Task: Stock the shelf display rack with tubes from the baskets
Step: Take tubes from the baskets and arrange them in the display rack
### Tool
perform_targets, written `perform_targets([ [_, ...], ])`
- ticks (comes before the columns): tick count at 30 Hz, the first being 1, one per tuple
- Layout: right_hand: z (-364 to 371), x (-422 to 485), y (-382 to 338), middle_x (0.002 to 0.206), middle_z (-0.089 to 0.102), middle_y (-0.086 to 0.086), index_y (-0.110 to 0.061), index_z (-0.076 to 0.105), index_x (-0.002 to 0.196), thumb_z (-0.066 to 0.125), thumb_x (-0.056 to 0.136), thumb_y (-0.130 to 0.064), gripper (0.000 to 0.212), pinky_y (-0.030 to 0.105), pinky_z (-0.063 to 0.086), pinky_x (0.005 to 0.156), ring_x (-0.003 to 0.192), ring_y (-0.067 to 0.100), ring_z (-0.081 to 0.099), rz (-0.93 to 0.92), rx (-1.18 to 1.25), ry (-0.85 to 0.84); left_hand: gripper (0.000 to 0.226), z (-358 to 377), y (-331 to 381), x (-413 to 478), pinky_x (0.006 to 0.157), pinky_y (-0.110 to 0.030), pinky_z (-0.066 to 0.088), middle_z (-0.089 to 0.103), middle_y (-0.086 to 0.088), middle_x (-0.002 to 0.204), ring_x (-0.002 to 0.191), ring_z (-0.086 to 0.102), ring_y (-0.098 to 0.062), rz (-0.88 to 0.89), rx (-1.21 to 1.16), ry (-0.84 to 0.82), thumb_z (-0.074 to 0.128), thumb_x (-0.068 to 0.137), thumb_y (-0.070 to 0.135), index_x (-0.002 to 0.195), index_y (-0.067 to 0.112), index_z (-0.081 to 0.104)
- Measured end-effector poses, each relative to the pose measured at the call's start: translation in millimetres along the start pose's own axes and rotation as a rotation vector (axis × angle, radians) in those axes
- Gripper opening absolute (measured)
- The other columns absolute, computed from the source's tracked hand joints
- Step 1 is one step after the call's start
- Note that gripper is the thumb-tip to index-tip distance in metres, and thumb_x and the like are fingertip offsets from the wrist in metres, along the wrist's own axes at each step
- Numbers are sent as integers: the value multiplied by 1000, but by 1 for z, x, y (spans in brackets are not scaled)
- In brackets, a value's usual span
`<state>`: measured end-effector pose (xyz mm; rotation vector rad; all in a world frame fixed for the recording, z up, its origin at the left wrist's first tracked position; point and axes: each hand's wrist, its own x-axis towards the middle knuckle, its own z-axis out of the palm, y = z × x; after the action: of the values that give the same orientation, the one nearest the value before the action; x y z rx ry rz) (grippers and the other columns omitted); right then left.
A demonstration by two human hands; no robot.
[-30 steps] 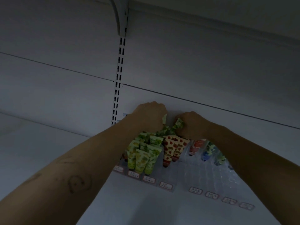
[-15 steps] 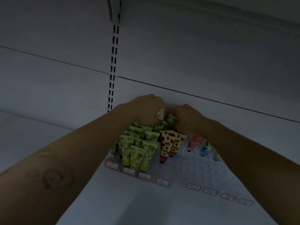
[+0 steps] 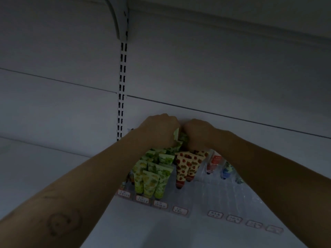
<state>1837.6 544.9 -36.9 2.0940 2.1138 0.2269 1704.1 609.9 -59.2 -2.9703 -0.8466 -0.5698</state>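
a pale back wall [image 3: 215, 68] with a slotted upright [image 3: 121, 104] rises behind the white shelf [image 3: 143, 230]. a clear display rack [image 3: 215, 190] sits on the shelf, sloping toward the near edge. left hand [image 3: 159, 129] and right hand [image 3: 198, 133] meet at its far end, both clenched around green tubes [image 3: 179, 142]. more green ones fill the left rows, strawberry tubes [image 3: 188, 165] just right of them. price labels [image 3: 180, 210] line the near edge.
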Motion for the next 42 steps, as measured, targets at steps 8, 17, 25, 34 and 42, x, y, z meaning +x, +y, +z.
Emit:
perform_targets([
  [8, 5, 4, 4, 88, 62, 11, -6, 62, 91, 61, 85, -17, 13, 24, 41, 61, 73, 19, 51, -10, 26, 3, 31, -4, -5, 8, 69, -33, 53, 53, 2, 71, 74, 58, -20, -80, -164, -156, 76, 76, 34, 63, 21, 51],
  [17, 11, 12, 6, 87, 62, 8, -8, 62, 92, 63, 85, -18, 12, 29, 49, 76, 85, 26, 60, -95, 87, 58, 37, -6, -3, 9, 58, -26, 38, 47, 2, 63, 56, 44, -8, -27, -141, -140, 75, 80, 32, 60, 16, 48],
  [25, 24, 13, 5, 108, 65, 16, -2, 64, 109, 56, 91, -17, 26, 37, 50, 90, 96, 26, 61, -67, 139, -5, 25, -3, -5, 9, 61, -26, 42, 54, 2, 71, 62, 50, -9, -4, -91, -167, 72, 80, 34, 70, 17, 57],
  [34, 15, 14, 4, 114, 63, 15, -2, 62, 114, 59, 91, -19, 29, 32, 47, 91, 102, 26, 59, -67, 116, -52, 36, -6, -3, 9, 60, -26, 38, 46, 5, 65, 57, 43, -6, -36, -104, -154, 71, 82, 30, 61, 23, 43],
  [42, 21, 21, 3, 88, 60, 12, -4, 64, 86, 52, 92, -14, 17, 29, 42, 75, 91, 27, 58, -53, 53, -78, 19, -9, -3, 13, 49, -20, 35, 58, -2, 76, 61, 49, -7, 0, -120, -172, 72, 81, 23, 81, 6, 65],
])
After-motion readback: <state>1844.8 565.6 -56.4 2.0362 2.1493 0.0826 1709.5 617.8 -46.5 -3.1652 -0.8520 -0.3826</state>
